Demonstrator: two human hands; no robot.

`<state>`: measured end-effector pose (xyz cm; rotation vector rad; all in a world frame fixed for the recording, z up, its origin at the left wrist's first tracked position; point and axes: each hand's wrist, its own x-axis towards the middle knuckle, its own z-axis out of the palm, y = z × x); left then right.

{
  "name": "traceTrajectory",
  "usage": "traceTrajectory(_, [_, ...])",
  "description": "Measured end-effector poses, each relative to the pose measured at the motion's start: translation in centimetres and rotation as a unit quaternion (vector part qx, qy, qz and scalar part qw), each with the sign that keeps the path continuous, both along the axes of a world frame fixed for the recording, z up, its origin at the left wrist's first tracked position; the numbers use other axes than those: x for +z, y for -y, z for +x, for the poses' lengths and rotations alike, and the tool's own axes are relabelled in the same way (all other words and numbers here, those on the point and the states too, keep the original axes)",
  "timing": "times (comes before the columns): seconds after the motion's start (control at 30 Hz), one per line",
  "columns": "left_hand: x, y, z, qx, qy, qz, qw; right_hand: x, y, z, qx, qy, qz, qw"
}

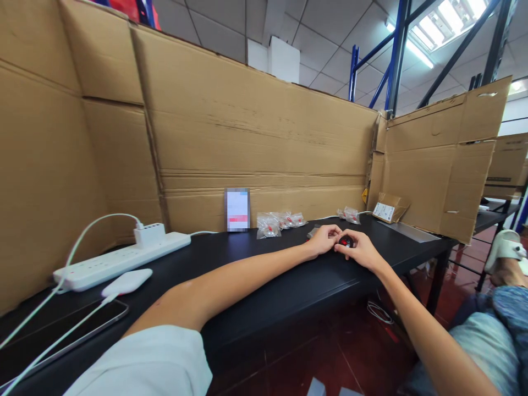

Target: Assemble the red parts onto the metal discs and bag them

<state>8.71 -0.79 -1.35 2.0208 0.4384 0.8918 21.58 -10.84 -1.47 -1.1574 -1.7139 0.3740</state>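
A small round black thing with a red mark is gripped between the thumb and fingers of my right hand over the black table. Close against it on the left, my left hand has its fingers curled together in a pinch. What those fingers hold, if anything, is too small to make out. A clear plastic bag with something red lies partly hidden behind my left hand. Further left are several clear bags with small red and white contents.
A phone-like screen leans on the cardboard wall. At left are a white power strip, a charger block, a white power bank and a tablet. More bags and a brown parcel stand at right. A person's leg shows beyond.
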Motion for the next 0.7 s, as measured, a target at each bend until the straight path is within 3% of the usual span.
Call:
traceTrajectory(0.07, [0.2,0.1,-0.2,0.03,-0.013,0.042,0.999,0.0,-0.2,0.2,0.031,-0.082,-0.024,0.996])
traceTrajectory(0.17, [0.7,-0.1,-1.0,0.137,-0.028,0.17,0.975,-0.4,-0.6,0.8,0.025,-0.221,-0.036,0.974])
traceTrajectory(0.23, [1.1,-0.4,-2.0,0.198,-0.062,0.284,0.936,-0.8,-1.0,1.3,-0.002,-0.289,-0.059,0.955])
traceTrajectory(0.33, [1.4,-0.8,-3.5,0.236,-0.143,0.406,0.871,-1.4,-1.7,2.0,-0.052,-0.342,-0.085,0.934])
traceTrajectory(0.47, [0.8,-1.2,-4.4,0.276,-0.249,0.418,0.829,-1.7,-2.1,2.3,-0.058,-0.365,-0.094,0.924])
traceTrajectory(0.57, [0.4,-1.4,-4.2,0.287,-0.302,0.384,0.824,-1.5,-2.0,2.1,-0.066,-0.377,-0.098,0.919])
traceTrajectory(0.7, [0.5,-1.3,-4.0,0.314,-0.26,0.382,0.83,-1.4,-1.8,2.0,-0.065,-0.38,-0.1,0.917])
